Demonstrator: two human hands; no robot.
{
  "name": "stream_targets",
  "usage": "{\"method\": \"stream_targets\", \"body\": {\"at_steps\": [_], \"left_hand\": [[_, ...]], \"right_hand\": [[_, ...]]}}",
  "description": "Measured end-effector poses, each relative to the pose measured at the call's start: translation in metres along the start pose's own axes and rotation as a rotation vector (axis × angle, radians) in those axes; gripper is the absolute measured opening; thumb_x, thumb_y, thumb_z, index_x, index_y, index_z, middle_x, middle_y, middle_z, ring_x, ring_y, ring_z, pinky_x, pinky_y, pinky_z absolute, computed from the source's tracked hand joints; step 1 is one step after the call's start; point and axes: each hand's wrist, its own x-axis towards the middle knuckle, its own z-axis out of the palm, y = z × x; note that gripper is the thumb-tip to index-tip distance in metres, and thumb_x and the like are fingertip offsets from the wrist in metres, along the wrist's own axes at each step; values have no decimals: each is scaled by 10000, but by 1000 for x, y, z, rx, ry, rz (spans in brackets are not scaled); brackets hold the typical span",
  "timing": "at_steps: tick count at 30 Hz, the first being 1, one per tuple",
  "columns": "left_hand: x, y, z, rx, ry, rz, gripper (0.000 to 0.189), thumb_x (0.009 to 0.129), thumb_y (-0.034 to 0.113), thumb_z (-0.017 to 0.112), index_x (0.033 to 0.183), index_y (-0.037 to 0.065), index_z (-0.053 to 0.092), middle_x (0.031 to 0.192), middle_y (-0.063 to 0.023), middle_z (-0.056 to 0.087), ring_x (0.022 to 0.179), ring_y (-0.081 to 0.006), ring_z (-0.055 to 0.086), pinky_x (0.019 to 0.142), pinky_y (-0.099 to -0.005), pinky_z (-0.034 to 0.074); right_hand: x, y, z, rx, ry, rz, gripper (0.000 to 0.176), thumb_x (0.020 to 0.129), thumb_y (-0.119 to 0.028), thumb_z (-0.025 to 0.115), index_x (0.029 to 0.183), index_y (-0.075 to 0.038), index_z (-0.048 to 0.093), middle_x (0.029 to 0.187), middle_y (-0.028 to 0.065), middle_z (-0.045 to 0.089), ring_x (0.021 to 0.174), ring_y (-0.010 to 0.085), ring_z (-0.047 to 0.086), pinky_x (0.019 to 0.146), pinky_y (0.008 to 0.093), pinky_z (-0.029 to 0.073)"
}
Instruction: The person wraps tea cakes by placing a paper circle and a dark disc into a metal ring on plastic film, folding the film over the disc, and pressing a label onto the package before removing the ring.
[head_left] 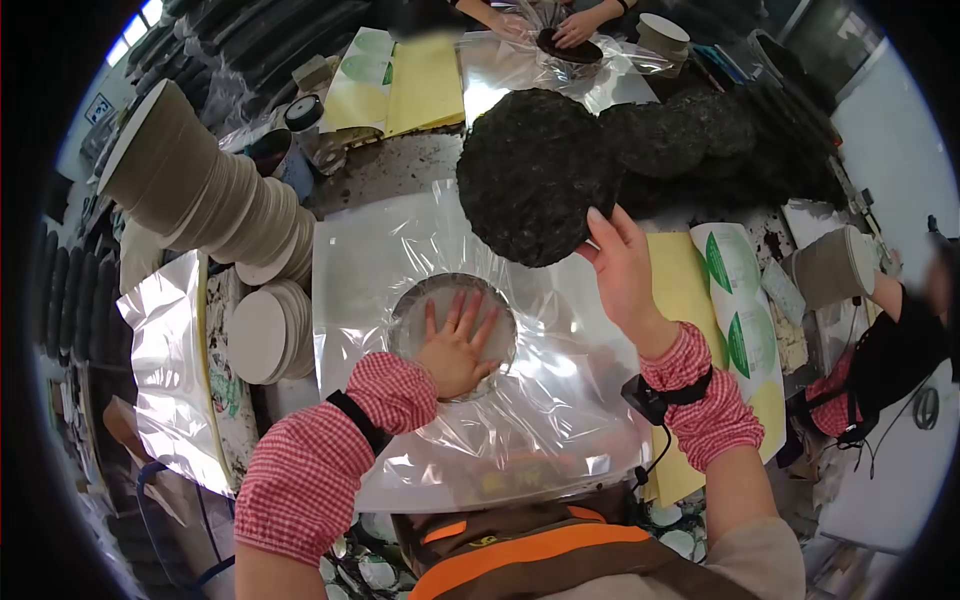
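My left hand (460,345) lies flat with its fingers spread over a round grey disc (408,325) on clear plastic film (570,400). A dark ring shows around the disc's edge. Up and to the right, my right hand (622,265) pinches the lower right edge of a round, dark, rough-textured sheet (535,175). The sheet is raised and tilted above the far part of the film. Behind it, more dark round sheets (665,135) lie in an overlapping row.
Tall stacks of grey cardboard discs (215,195) lean at the left, with a shorter stack (262,335) nearer. Yellow sheets (675,290) and green-printed film (735,300) lie right. A co-worker's hands (575,30) are at the far side; another person (900,330) is at the right.
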Motion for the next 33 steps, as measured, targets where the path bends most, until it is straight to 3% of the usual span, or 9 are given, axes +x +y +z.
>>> {"method": "stream_targets", "body": {"at_steps": [4, 6, 7, 10, 13, 22, 25, 26, 33], "left_hand": [[-3, -24, -3, -136, -85, -30, 788, 937, 549, 517, 1544, 108, 275, 1631, -181, 122, 1512, -394, 79, 1098, -758, 123], [-29, -81, 16, -917, 188, 24, 634, 997, 411, 477, 1516, 78, 332, 1584, -158, 260, 1464, -340, 249, 1114, -586, 291], [-34, -95, 18, -1308, 319, 60, 561, 1026, 343, 457, 1503, 63, 360, 1560, -147, 329, 1440, -313, 334, 1122, -500, 375], [-57, -48, -63, -1609, 667, -84, 501, 1017, 189, 503, 1485, 35, 408, 1506, -111, 429, 1367, -272, 446, 1147, -375, 339], [-57, -48, -44, -799, 661, -224, 492, 928, 79, 618, 1407, 39, 513, 1473, -137, 473, 1364, -278, 448, 1133, -351, 338], [-53, -48, -37, -992, 695, -248, 515, 792, -50, 672, 1298, 21, 608, 1420, -142, 518, 1315, -287, 498, 1102, -370, 386], [-50, -44, -39, -892, 717, -286, 486, 745, -59, 689, 1221, 14, 621, 1325, -148, 555, 1242, -309, 543, 1065, -383, 419], [-46, -41, -43, -897, 719, -289, 486, 745, -59, 689, 1221, 14, 621, 1325, -148, 555, 1242, -309, 543, 1065, -383, 419], [-31, -27, -54, -474, 635, -360, 534, 641, -116, 643, 1159, -4, 571, 1161, -164, 518, 1150, -399, 490, 1000, -457, 408]], "right_hand": [[-46, -5, 16, -720, -104, -426, 264, 963, -78, 543, 1202, 13, 609, 1183, 116, 665, 998, 231, 653, 804, 337, 515], [-61, 25, 28, -572, -295, -794, 404, 868, -4, 560, 1269, -13, 604, 1243, 185, 626, 1097, 337, 634, 927, 417, 521], [-68, 13, 21, -1136, -484, -996, 485, 808, -3, 592, 1291, -45, 603, 1257, 186, 616, 1152, 342, 617, 975, 436, 514], [-93, 47, 19, -1161, -648, -910, 466, 786, -44, 623, 1252, -64, 636, 1271, 194, 611, 1156, 336, 615, 959, 429, 520], [-79, 45, 33, -1153, -710, -812, 339, 784, -95, 642, 1120, -67, 679, 1174, 161, 651, 1095, 315, 634, 875, 403, 551], [-34, 82, 81, -1473, -636, -556, 127, 838, -175, 638, 842, -53, 603, 822, 83, 618, 793, 284, 653, 672, 404, 536], [-35, 72, 53, -1193, -771, -783, 621, 862, -463, 652, 1258, 10, 584, 1358, 209, 546, 1302, 350, 509, 1064, 426, 441], [-39, 68, 56, -1313, -920, -601, 872, 824, -576, 652, 1404, 46, 457, 1529, 219, 375, 1450, 336, 325, 1189, 437, 287], [-44, 97, 60, -1397, -869, -632, 909, 795, -573, 674, 1346, 120, 474, 1481, 259, 418, 1432, 355, 347, 1186, 433, 284]]}}
